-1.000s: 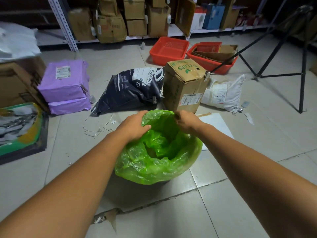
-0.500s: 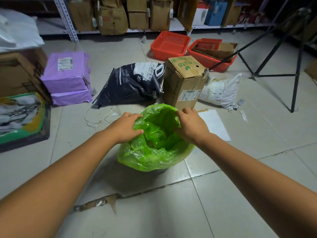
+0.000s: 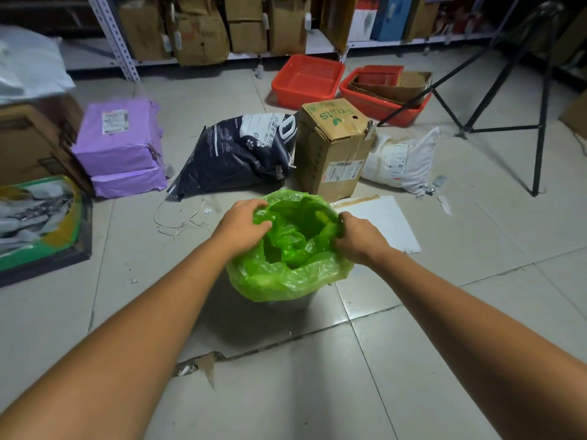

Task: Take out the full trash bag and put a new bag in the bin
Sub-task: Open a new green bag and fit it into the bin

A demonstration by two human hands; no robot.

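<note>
A bright green plastic trash bag sits in a small bin on the tiled floor, its rim folded down over the bin's edge so only a dark strip of the bin shows below. My left hand grips the bag's rim on the left side, fingers curled into the plastic. My right hand grips the rim on the right side. The bag's mouth is open between them, and crumpled green plastic hides what is inside.
Behind the bin stand a cardboard box, a dark sack and a white sack. A white sheet lies to the right. Purple parcels are on the left, red baskets at the back, a black tripod on the right.
Both hands have shifted along the bag's rim and pulled the plastic inward, narrowing the mouth. The view has moved back a little from the bin.
</note>
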